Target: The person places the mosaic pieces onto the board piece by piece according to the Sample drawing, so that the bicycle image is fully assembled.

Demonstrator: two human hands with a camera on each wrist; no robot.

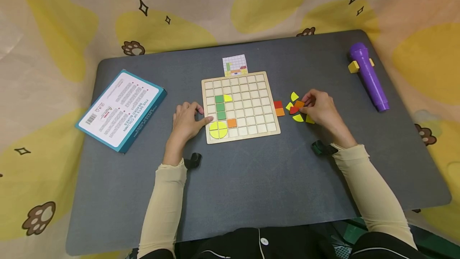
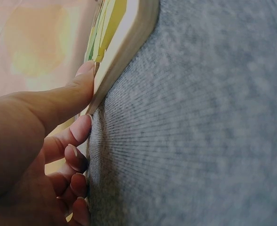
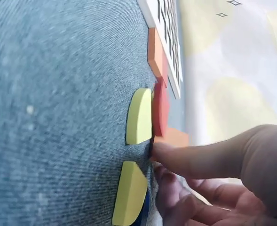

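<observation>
A wooden grid board point(image 1: 251, 124) lies mid-table, with green squares point(image 1: 220, 107), an orange square point(image 1: 231, 123) and yellow quarter-circles point(image 1: 218, 129) in some cells. At its left edge, my left hand point(image 1: 187, 121) grips the rim, thumb on top and index fingertip against the side; the thumb point(image 2: 77, 92) shows close up in the left wrist view. To the right of the board my right hand point(image 1: 321, 109) pinches an orange tile point(image 3: 176, 137) between thumb and fingers. Around it lie yellow quarter-circles point(image 3: 139, 115) and a red piece point(image 3: 160, 109). The fingers partly hide this group.
A small pattern card point(image 1: 235, 65) touches the board's far edge. Red and orange squares point(image 1: 279, 108) lie by its right edge. A teal-edged box point(image 1: 120, 111) rests at the left, and a purple microphone point(image 1: 370, 77) with yellow blocks point(image 1: 353, 66) at the far right.
</observation>
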